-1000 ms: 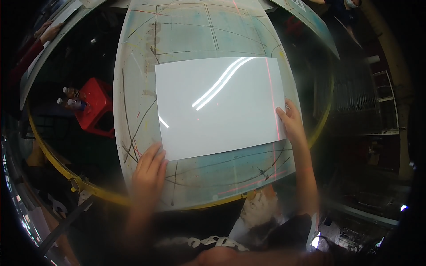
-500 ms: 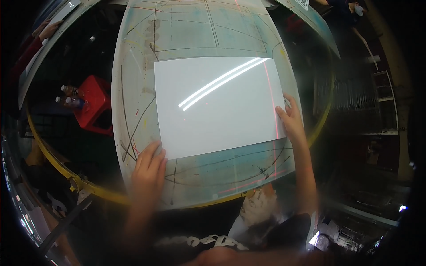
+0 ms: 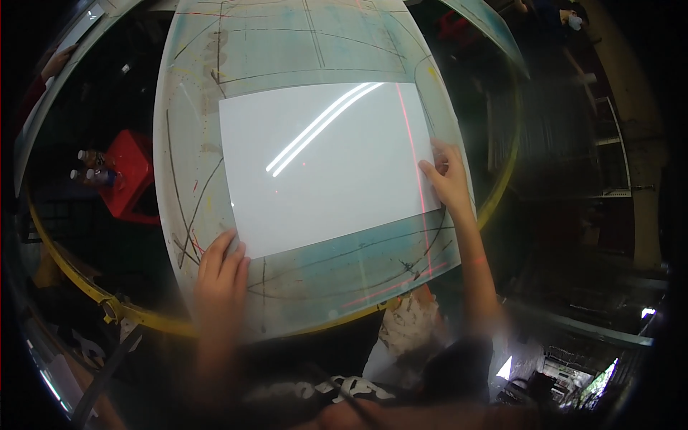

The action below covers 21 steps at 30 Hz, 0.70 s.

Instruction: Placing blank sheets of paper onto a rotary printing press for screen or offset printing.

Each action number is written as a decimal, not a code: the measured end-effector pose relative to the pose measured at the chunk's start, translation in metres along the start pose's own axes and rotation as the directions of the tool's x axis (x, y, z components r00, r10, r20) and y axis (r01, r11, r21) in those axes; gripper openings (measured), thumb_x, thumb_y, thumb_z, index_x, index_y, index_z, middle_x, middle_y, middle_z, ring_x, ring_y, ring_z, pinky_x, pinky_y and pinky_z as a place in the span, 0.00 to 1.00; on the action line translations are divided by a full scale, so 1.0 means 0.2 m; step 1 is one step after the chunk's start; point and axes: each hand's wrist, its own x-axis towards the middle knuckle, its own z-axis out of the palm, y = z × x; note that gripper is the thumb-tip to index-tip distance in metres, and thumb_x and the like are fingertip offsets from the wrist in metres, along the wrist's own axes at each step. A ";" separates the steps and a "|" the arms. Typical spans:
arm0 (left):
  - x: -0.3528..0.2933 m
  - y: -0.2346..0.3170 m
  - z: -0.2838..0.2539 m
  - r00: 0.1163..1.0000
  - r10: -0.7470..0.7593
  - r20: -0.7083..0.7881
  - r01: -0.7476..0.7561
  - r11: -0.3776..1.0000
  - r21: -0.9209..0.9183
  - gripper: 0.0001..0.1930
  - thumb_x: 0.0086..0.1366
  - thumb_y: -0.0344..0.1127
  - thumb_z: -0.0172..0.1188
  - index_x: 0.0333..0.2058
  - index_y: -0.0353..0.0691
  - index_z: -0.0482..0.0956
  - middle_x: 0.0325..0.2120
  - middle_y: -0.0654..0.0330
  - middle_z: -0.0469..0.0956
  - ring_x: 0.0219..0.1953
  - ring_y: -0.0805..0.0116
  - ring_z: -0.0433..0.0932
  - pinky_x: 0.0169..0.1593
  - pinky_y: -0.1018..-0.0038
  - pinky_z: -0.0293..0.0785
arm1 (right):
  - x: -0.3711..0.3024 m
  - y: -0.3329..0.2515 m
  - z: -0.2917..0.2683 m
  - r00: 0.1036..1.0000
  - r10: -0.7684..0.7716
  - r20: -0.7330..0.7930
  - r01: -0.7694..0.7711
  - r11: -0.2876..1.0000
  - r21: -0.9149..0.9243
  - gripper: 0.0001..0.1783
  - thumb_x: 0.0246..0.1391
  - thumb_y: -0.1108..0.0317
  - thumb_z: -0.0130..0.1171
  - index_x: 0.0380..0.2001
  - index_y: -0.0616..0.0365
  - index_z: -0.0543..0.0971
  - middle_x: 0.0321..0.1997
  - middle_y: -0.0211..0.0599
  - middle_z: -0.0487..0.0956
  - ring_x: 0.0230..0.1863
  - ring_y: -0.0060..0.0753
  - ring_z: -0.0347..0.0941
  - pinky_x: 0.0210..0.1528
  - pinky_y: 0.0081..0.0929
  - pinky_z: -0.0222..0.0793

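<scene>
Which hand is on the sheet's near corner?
The left hand, at the near-left corner of the white sheet. The right hand rests midway along the right edge.

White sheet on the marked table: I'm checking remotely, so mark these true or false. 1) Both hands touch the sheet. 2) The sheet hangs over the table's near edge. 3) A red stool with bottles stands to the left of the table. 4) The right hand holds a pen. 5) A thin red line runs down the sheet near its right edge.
1) True: the left hand rests at the near left corner of the white sheet, and the right hand is on its right edge.
2) False: the sheet lies wholly on the table.
3) True: red stool, bottles.
4) False: it holds no tool.
5) True: red line.
</scene>
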 end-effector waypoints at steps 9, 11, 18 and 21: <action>0.00 -0.02 0.01 1.000 -0.001 0.016 0.001 1.000 0.014 0.11 0.57 0.22 0.60 0.40 0.31 0.77 0.49 0.52 0.74 0.50 0.53 0.74 0.52 0.65 0.70 | 0.00 0.03 0.02 1.000 -0.025 0.011 0.025 1.000 -0.014 0.27 0.46 0.74 0.66 0.52 0.62 0.74 0.40 0.32 0.66 0.36 0.24 0.62 0.39 0.19 0.65; 0.00 -0.02 0.01 0.999 -0.025 0.047 0.023 0.999 0.033 0.11 0.57 0.22 0.59 0.40 0.31 0.78 0.49 0.52 0.75 0.50 0.53 0.74 0.53 0.65 0.70 | 0.00 0.03 0.02 1.000 -0.023 0.015 0.023 1.000 -0.017 0.27 0.46 0.74 0.66 0.52 0.62 0.73 0.40 0.32 0.66 0.37 0.25 0.62 0.39 0.19 0.65; -0.01 -0.03 0.02 1.000 0.004 0.011 -0.004 1.000 0.014 0.12 0.57 0.22 0.59 0.41 0.31 0.77 0.49 0.52 0.74 0.50 0.53 0.74 0.53 0.65 0.70 | 0.00 0.03 0.02 0.999 -0.041 0.027 0.042 0.998 -0.047 0.27 0.47 0.73 0.65 0.53 0.62 0.72 0.41 0.33 0.66 0.38 0.26 0.62 0.41 0.21 0.65; -0.01 -0.03 0.02 1.000 -0.012 0.018 0.011 1.000 0.011 0.12 0.57 0.22 0.59 0.41 0.31 0.77 0.49 0.52 0.74 0.51 0.54 0.73 0.53 0.65 0.70 | 0.00 0.03 0.02 0.998 -0.044 0.037 0.046 0.998 -0.042 0.27 0.48 0.74 0.64 0.53 0.61 0.72 0.41 0.33 0.66 0.38 0.25 0.63 0.41 0.20 0.65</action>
